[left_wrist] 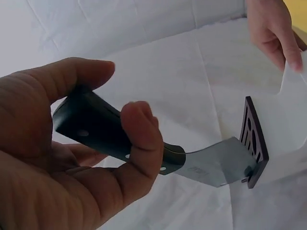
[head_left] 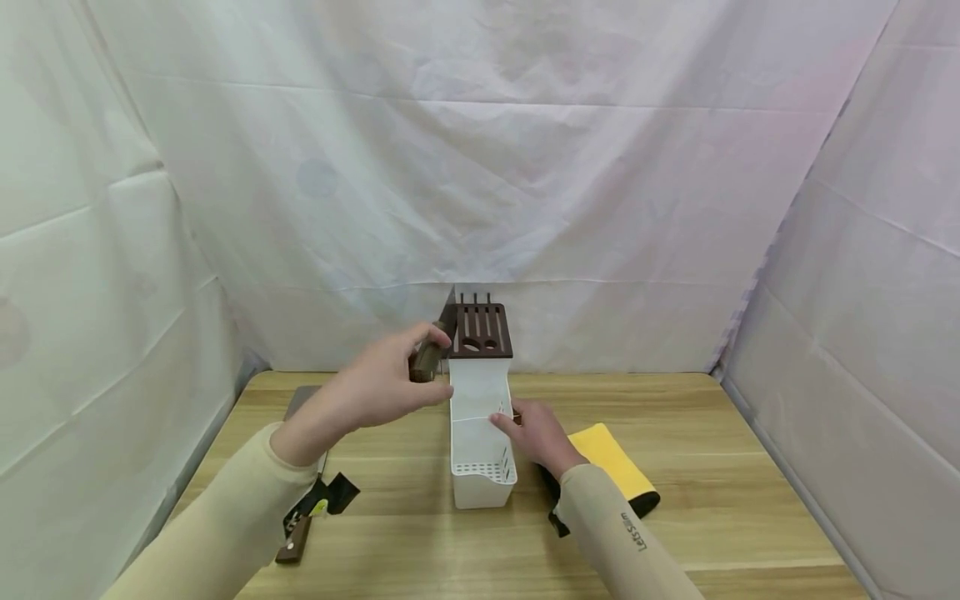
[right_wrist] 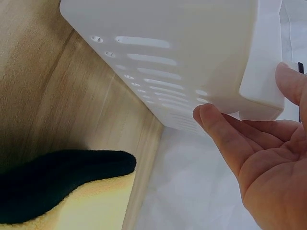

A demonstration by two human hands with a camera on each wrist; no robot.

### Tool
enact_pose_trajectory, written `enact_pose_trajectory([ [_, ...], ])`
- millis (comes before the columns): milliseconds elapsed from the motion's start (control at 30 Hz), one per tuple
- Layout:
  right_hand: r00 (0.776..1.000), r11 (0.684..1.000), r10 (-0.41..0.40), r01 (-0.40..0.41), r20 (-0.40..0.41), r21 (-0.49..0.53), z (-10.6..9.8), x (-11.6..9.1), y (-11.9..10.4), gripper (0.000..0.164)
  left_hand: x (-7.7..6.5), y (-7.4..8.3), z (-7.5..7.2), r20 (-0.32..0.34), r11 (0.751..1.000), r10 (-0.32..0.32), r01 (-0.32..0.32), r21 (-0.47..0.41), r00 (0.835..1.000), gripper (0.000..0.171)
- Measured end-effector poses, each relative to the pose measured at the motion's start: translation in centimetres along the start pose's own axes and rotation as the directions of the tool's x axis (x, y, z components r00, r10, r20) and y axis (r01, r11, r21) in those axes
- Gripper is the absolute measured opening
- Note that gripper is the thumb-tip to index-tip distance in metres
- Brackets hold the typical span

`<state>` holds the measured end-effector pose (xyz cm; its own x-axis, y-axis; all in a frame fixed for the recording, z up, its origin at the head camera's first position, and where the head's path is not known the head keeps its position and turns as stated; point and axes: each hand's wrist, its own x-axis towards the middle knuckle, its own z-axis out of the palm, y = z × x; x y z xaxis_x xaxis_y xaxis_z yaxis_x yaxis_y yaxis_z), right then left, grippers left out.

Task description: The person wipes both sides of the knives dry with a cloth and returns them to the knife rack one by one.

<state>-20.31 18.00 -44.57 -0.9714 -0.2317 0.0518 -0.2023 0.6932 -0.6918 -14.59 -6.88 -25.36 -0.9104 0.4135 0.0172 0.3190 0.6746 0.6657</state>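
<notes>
My left hand [head_left: 367, 383] grips a knife [left_wrist: 110, 132] by its dark riveted handle, fingers curled round it. The broad metal blade [left_wrist: 216, 165] meets the slotted dark brown top [head_left: 487, 337] of a white knife holder [head_left: 483, 493] at its left end. Whether the blade sits in a slot or just beside the top, I cannot tell. On the holder's right side, my right hand [head_left: 542, 433] holds the wall, with the thumb over the edge and the fingers [right_wrist: 225, 136] against the slotted outside.
At the left of the wooden table [head_left: 405, 533] lies another knife with a brown handle [head_left: 294, 542], partly hidden by my left arm. A yellow and black cloth [head_left: 611, 458] lies right of the holder. White sheets [head_left: 480, 183] hang behind and at both sides.
</notes>
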Motion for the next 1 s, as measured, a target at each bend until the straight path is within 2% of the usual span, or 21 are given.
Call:
enact_pose_trajectory([
  [100, 1.0, 1.0, -0.014, 0.014, -0.008, -0.004, 0.1, -0.1, 0.1, 0.03, 0.0, 0.1, 0.4, -0.038, 0.994, 0.026, -0.022, 0.108, 0.999, 0.053],
  [200, 1.0, 1.0, -0.021, 0.021, -0.02, -0.005, 0.2, -0.1, 0.1, 0.029, -0.1, 0.1, 1.0, -0.081, 0.988, 0.057, -0.045, 0.144, 0.995, 0.056],
  [267, 0.999, 1.0, -0.023, 0.023, -0.022, -0.009, 0.3, -0.1, 0.1, 0.029, -0.2, -0.1, 1.4, -0.134, 0.982, 0.115, -0.093, 0.162, 0.984, 0.052],
  [333, 0.999, 1.0, -0.023, 0.022, -0.024, -0.011, 0.4, -0.1, 0.1, 0.029, -0.1, -0.3, 1.7, -0.193, 0.969, 0.194, -0.158, 0.188, 0.962, 0.045],
  [433, 1.0, 1.0, -0.019, 0.019, -0.024, -0.007, 0.4, -0.2, 0.0, 0.03, 0.0, -0.7, 1.9, -0.256, 0.94, 0.306, -0.248, 0.235, 0.917, 0.034],
  [600, 0.999, 0.999, -0.032, 0.033, -0.013, 0.006, 0.3, -0.3, 0.0, 0.033, 0.3, -1.2, 2.1, -0.294, 0.893, 0.419, -0.33, 0.307, 0.859, 0.031],
  [767, 0.999, 0.999, -0.046, 0.046, -0.009, 0.01, 0.4, -0.3, 0.1, 0.033, 0.2, -1.3, 2.2, -0.34, 0.852, 0.474, -0.325, 0.41, 0.812, 0.039],
  [867, 0.999, 0.999, -0.046, 0.046, -0.02, 0.015, 0.5, -0.3, 0.1, 0.031, 0.2, -1.3, 2.3, -0.367, 0.838, 0.489, -0.309, 0.449, 0.791, 0.044],
  [1000, 0.999, 0.999, -0.04, 0.04, -0.031, 0.019, 0.6, -0.3, 0.1, 0.03, 0.3, -1.5, 2.2, -0.401, 0.822, 0.522, -0.32, 0.47, 0.753, 0.041],
])
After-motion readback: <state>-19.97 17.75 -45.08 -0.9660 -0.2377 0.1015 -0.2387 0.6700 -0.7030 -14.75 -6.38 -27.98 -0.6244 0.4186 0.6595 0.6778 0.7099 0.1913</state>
